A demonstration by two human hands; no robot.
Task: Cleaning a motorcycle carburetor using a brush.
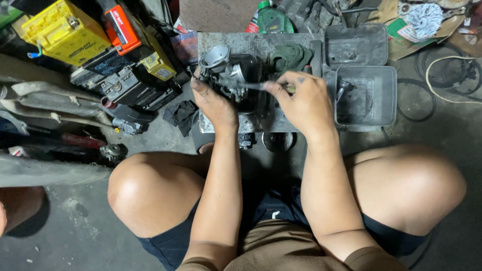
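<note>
Carburetor body (223, 70), grey metal, sits in my left hand (213, 100); fingers curled around its lower side, holding it over a dark tray on the stone slab (261, 42). My right hand (301, 100) pinches a thin tool (251, 86), probably a small brush or screwdriver, blurred; its tip touches the carburetor just right of my left fingers. Beyond my right knuckles, a green rag (291, 56). Right of that hand, two grey plastic trays (364, 95). Far left of my left hand, yellow battery (65, 31).
</note>
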